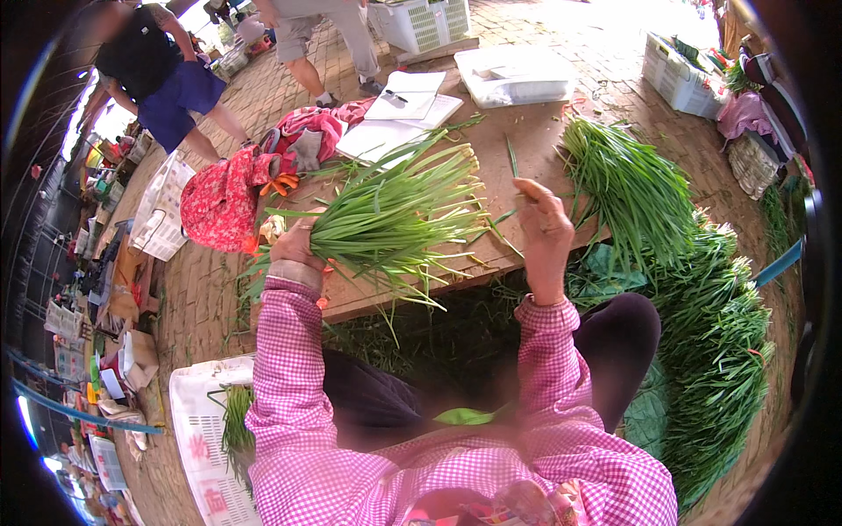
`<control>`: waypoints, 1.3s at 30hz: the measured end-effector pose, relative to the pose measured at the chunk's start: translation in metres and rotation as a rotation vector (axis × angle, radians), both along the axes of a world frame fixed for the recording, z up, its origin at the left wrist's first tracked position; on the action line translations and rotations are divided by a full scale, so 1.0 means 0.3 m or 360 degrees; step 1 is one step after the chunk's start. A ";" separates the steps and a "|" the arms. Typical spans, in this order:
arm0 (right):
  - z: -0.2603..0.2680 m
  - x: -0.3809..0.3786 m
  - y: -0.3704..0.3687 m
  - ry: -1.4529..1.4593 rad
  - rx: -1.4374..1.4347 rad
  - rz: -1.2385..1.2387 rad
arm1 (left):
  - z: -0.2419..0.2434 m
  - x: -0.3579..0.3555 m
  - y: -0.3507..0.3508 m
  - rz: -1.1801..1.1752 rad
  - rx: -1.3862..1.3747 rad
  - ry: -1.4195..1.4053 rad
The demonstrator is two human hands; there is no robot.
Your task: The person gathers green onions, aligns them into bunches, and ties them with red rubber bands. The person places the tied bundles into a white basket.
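Observation:
My left hand point(297, 242) is closed around the leafy end of a loose bunch of green chive-like stalks point(395, 210). Their pale cut ends fan out to the right above a wooden board table point(368, 289). My right hand point(547, 230) is raised over the table's near edge, right of those ends, with its fingers bent. One thin green blade point(512, 156) meets its fingertips; whether they pinch it is unclear. Beyond that hand, a second heap of the same greens point(625, 177) lies across the table's right corner.
Bundled greens point(717, 368) are stacked on green sheeting at my right. A white crate point(210, 447) stands at my left. On the table are a red patterned cloth point(220, 200), an open notebook with a pen point(411, 108) and a white plastic tub point(516, 82). Two people stand beyond.

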State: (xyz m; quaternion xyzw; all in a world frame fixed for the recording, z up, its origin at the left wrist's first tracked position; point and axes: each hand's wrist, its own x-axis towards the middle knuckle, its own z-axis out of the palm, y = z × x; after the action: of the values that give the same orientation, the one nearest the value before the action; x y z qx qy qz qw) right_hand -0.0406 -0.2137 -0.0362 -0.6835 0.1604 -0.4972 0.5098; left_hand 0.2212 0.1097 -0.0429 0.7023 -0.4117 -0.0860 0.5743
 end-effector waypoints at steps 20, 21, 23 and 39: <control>-0.040 0.076 0.100 0.0203 -0.0632 0.0195 | 0.101 -0.166 -0.066 0.0592 0.1026 -0.1469; -0.046 0.073 0.094 0.0194 -0.0551 0.0242 | 0.100 -0.167 -0.066 0.0609 0.1047 -0.1473; -0.057 0.066 0.082 0.0168 -0.0389 0.0330 | 0.099 -0.175 -0.066 0.0635 0.1065 -0.1503; 0.025 0.071 0.179 0.0205 -0.1171 0.0021 | 0.130 -0.205 -0.084 0.0543 0.1238 -0.1546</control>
State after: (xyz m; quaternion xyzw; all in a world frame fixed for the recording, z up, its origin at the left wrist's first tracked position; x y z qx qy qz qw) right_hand -0.0192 -0.1600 -0.0286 -0.8519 -0.0017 -0.4742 0.2221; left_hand 0.1597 0.0845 -0.0039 0.8738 -0.4460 0.1913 0.0316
